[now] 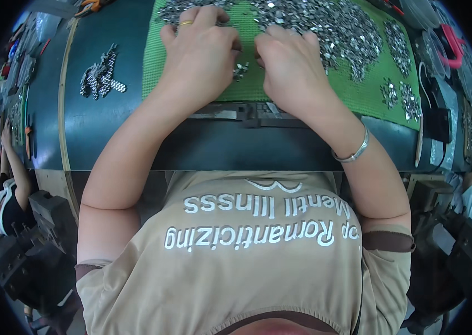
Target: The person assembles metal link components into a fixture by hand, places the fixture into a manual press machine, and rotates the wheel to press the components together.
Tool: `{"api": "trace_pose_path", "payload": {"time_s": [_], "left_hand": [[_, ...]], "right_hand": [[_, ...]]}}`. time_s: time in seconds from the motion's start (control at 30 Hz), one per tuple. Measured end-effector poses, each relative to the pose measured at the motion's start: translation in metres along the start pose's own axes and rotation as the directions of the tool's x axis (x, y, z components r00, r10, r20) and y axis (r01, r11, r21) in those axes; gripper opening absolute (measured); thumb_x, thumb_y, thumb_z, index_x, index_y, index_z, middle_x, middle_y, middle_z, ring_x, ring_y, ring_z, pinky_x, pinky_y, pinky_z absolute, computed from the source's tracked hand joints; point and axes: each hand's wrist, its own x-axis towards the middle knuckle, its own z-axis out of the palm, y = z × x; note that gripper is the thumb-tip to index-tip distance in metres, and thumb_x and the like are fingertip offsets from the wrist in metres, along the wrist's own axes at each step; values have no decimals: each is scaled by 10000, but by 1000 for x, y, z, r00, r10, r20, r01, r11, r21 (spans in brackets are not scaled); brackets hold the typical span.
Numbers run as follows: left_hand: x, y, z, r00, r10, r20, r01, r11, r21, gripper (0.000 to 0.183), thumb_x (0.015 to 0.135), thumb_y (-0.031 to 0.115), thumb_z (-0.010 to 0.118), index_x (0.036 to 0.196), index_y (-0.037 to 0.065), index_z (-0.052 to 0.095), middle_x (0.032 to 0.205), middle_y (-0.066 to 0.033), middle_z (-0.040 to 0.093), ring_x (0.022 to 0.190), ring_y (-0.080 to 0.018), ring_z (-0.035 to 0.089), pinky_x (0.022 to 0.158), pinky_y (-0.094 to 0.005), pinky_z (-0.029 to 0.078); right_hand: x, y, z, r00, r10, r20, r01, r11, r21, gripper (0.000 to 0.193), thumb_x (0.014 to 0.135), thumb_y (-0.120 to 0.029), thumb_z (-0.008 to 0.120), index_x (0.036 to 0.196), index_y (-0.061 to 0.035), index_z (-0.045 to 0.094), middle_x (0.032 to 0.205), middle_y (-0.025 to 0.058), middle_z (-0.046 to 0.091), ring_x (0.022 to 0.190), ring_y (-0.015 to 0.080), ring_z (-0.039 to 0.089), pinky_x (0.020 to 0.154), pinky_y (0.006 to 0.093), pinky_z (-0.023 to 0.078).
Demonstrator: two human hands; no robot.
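On a green ribbed mat (152,72) lie heaps of small shiny silver metal pieces (353,39). My left hand (199,53), a gold ring on one finger, bends its fingers down by the smaller heap at the upper left; its fingertips are hidden. Across a narrow gap, my right hand (292,64) is curled closed at the near edge of the large heap. Whatever either hand pinches is hidden behind the fingers. A few loose silver pieces (240,71) lie on the mat beside my left hand. Below both hands, a dark metal strip fixture (247,114) runs along the mat's near edge.
Linked metal chain-like bands (101,75) lie on the dark table (107,123) at left. Smaller piles (401,97) sit on the mat's right side. A black box with a cable (440,123) and a pink-handled object (453,47) stand at right. Other people work at both sides.
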Motion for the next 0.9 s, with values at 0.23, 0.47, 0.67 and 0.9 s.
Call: {"api": "trace_pose_path", "payload": {"time_s": [0.23,0.47,0.67,0.9], "left_hand": [[-14,34,-18,983,179,34,-157,929,-334,139,797,41,691,911,71,618,1061,-84,599,1059,-314,545,910,-432,379],[-17,60,-10,945,273,177,-175,884,-433,150,772,31,705,885,80,618,925,-40,614,994,-265,557,878,-416,353],[-26,59,-3,958,264,113,-195,886,-421,152,734,47,730,856,92,650,939,-11,645,967,-235,577,853,-407,346],[-41,60,-9,941,337,-40,-337,913,-230,209,738,113,751,935,138,683,1056,4,652,1054,-227,595,910,-482,331]], "right_hand": [[-71,35,-23,975,-71,-209,137,936,323,120,742,30,602,842,-31,574,873,113,551,858,335,541,750,412,420],[-96,29,-11,970,-3,-242,94,927,363,108,762,14,592,860,-26,567,898,103,541,868,312,530,757,404,422],[-91,24,-13,986,-9,-164,56,957,286,112,751,-6,584,856,-38,559,893,102,539,875,303,537,754,408,413],[-79,26,-33,997,50,56,-68,916,395,119,761,-28,646,835,-37,553,868,123,561,860,324,568,756,416,406]]}}
